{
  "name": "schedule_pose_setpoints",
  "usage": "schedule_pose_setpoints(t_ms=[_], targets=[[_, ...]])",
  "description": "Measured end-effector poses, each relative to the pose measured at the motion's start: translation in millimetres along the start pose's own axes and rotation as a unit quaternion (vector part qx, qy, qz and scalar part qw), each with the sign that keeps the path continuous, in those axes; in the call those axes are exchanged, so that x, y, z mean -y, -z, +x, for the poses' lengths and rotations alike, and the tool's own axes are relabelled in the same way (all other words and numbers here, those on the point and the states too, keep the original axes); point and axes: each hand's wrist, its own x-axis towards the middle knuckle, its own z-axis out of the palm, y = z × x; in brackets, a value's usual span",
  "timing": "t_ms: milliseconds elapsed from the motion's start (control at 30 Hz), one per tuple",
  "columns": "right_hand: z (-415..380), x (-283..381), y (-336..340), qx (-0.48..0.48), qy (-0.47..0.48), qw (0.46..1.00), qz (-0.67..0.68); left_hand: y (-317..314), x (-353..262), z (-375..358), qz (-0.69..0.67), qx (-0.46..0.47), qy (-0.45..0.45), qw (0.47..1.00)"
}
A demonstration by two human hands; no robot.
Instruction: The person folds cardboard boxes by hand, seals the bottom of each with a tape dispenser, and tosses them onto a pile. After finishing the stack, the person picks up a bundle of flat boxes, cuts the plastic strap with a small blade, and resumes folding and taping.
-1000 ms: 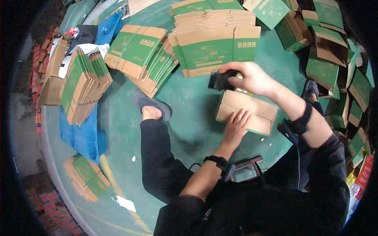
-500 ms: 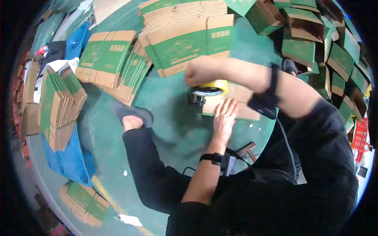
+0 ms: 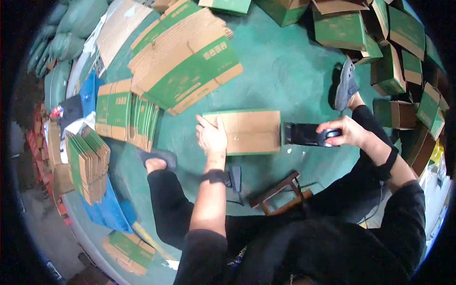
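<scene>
A cardboard box (image 3: 251,133) with green edges lies on the green floor between my legs, its brown face up. My left hand (image 3: 212,137) rests at the left end of this box, fingers stretched out and apart. In my right hand (image 3: 349,132) is a black tape dispenser (image 3: 304,134), the fingers closed round its handle end. The front of the dispenser is just off the box's right end. Whether tape links the two cannot be made out.
Stacks of flat green-and-brown cartons (image 3: 190,61) stand ahead and to the left (image 3: 114,111). Made-up boxes (image 3: 339,31) pile up at the right. A small wooden stool (image 3: 280,194) is close to my body. A blue sheet (image 3: 107,209) lies at the left.
My right hand has gone from the box's left end to beyond its right end with the tape dispenser. My left hand has shifted to the left end. The view has turned.
</scene>
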Motion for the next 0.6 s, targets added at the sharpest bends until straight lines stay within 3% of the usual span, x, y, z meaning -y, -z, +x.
schedule_pose_setpoints(t_ms=[33,67,133,200,333,367,400,433,467,500,533,567,600], targets=[[-6,-22,13,0.013,-0.031,0.999,-0.032,-9,-1,9,-0.063,0.109,0.108,0.986],[-12,-44,14,0.030,-0.067,0.996,-0.054,-9,0,7,-0.054,0.116,0.097,0.987],[13,-57,2,0.001,0.006,0.992,-0.128,-8,-2,10,-0.035,0.121,0.087,0.988],[65,-67,-35,-0.038,0.061,0.996,-0.052,-6,-1,8,-0.028,0.118,0.076,0.990],[124,-47,-78,0.076,-0.156,0.984,-0.040,1,8,12,-0.033,0.132,0.060,0.989],[124,-41,-84,0.092,-0.171,0.981,0.024,4,11,12,-0.074,0.152,0.106,0.980],[124,-49,-102,0.056,-0.171,0.979,0.095,3,6,17,-0.128,0.171,0.145,0.966],[123,-47,-110,0.040,-0.204,0.976,0.070,7,4,23,-0.152,0.197,0.152,0.957],[112,-25,-89,0.123,-0.230,0.963,0.067,9,3,30,-0.159,0.185,0.115,0.963],[104,-30,-97,0.018,-0.176,0.984,0.027,31,-16,44,-0.101,0.249,0.104,0.958],[97,-25,-86,0.002,-0.244,0.969,0.030,21,-19,63,-0.055,0.233,0.037,0.970],[78,-35,-54,-0.029,-0.251,0.967,0.012,53,-63,78,-0.132,0.212,-0.051,0.967],[58,-45,-31,-0.112,-0.223,0.960,0.125,70,-99,114,-0.186,0.252,-0.149,0.938]])
